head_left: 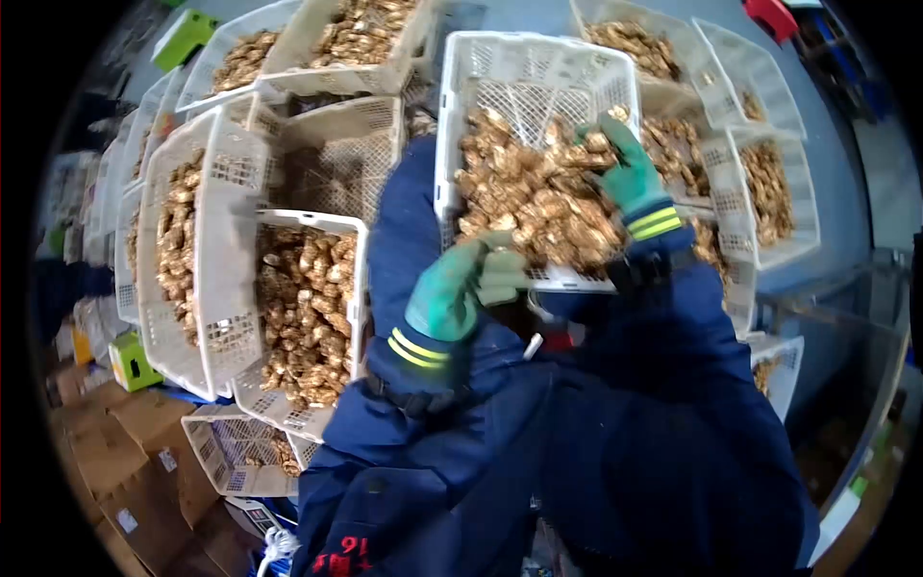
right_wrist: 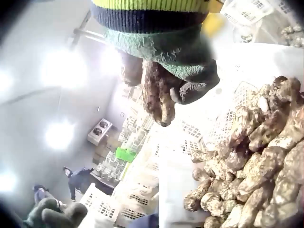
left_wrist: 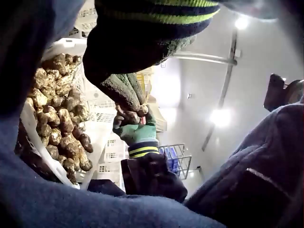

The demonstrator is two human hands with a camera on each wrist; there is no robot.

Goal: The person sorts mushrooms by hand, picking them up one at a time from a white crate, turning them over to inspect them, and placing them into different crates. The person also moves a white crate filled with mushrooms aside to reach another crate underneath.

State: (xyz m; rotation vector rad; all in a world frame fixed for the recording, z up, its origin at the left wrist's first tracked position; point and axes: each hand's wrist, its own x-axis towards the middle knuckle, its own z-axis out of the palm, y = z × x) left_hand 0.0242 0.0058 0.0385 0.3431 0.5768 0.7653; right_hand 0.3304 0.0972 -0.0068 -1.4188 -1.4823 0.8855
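A white plastic crate [head_left: 538, 48] heaped with knobby ginger roots [head_left: 538, 207] stands in front of me. Over its right side, my gloved right hand [head_left: 630, 173] grips a piece of ginger [right_wrist: 156, 92], its knobs poking out below the fingers in the right wrist view. My gloved left hand [head_left: 452, 288] is at the crate's near left corner, fingers loosely bent with nothing held. In the left wrist view, the fingers of this left hand [left_wrist: 126, 90] overlap the right hand [left_wrist: 137, 132] behind them.
On the left are more crates of ginger, one close by my left arm [head_left: 308, 308]. Other filled crates [head_left: 764, 197] stand along the right. Cardboard boxes [head_left: 144, 462] lie at lower left. Two people [right_wrist: 83, 183] appear in the background of the right wrist view.
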